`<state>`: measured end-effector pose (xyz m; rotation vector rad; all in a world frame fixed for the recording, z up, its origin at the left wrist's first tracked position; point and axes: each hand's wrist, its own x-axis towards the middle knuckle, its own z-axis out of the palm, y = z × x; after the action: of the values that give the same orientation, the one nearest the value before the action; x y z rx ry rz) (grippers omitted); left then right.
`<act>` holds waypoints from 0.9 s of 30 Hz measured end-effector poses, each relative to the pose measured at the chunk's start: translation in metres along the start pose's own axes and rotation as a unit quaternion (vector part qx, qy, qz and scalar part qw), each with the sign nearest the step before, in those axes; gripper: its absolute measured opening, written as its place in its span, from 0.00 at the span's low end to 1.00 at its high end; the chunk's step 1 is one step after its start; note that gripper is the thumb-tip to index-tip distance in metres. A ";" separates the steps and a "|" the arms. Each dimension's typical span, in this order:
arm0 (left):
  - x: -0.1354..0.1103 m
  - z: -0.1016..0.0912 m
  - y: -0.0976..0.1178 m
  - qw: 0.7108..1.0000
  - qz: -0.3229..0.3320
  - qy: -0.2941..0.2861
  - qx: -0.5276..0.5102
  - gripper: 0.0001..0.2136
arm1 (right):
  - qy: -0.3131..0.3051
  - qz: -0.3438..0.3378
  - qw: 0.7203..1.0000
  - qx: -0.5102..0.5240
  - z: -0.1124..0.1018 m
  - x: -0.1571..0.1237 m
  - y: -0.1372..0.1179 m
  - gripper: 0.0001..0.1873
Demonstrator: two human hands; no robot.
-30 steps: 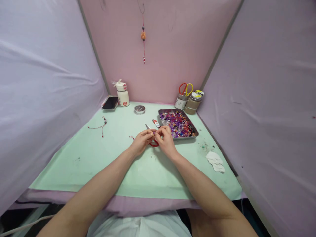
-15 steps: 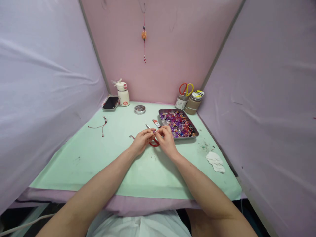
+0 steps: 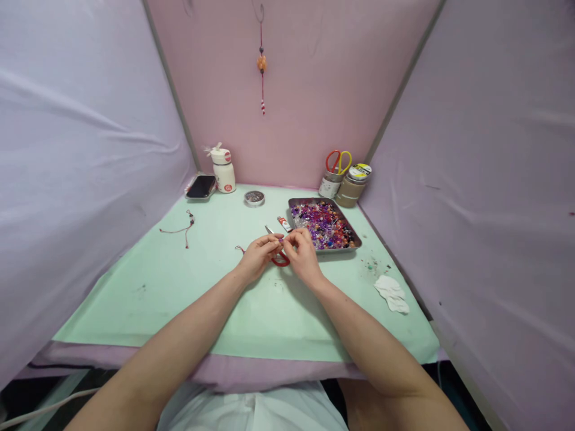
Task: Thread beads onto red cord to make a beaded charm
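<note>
My left hand (image 3: 260,254) is closed in a pinch, and a thin red cord (image 3: 239,248) ending in a small loop sticks out on its left side. Fingertip to fingertip with it, my right hand (image 3: 302,254) is also pinched. Something tiny and purplish shows between the fingertips, too small to name for certain. Under both hands lie red-handled scissors (image 3: 281,260), blades pointing away and partly covered. Just beyond my right hand is a metal tray (image 3: 339,251) filled with purple, red, clear and black beads (image 3: 321,221).
A small red-and-white packet (image 3: 284,224) lies beside the tray. Farther back are a round dish (image 3: 254,199), a white bottle (image 3: 224,172), a phone (image 3: 201,187) and two jars (image 3: 350,191). A knotted cord (image 3: 188,226) lies left, a white cloth (image 3: 392,294) right. A beaded string (image 3: 262,63) hangs behind.
</note>
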<state>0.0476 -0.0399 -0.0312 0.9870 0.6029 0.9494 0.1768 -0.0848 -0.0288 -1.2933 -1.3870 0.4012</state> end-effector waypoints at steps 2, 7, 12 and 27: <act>0.000 0.000 0.000 1.000 0.002 -0.002 0.003 0.07 | 0.000 0.001 1.000 0.001 0.000 0.000 0.000 0.06; 0.001 -0.002 -0.002 1.000 0.006 -0.009 0.004 0.07 | 0.001 0.002 1.000 0.001 0.000 0.000 -0.001 0.06; 0.001 -0.002 -0.002 1.000 0.003 0.005 -0.012 0.07 | 0.005 0.008 1.000 -0.003 -0.001 0.000 0.000 0.06; 0.001 -0.001 -0.002 1.000 0.004 0.005 -0.002 0.07 | 0.005 0.000 1.000 -0.007 -0.001 0.000 0.000 0.06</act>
<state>0.0483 -0.0388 -0.0333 0.9824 0.6051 0.9631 0.1775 -0.0848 -0.0288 -1.3047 -1.3831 0.3850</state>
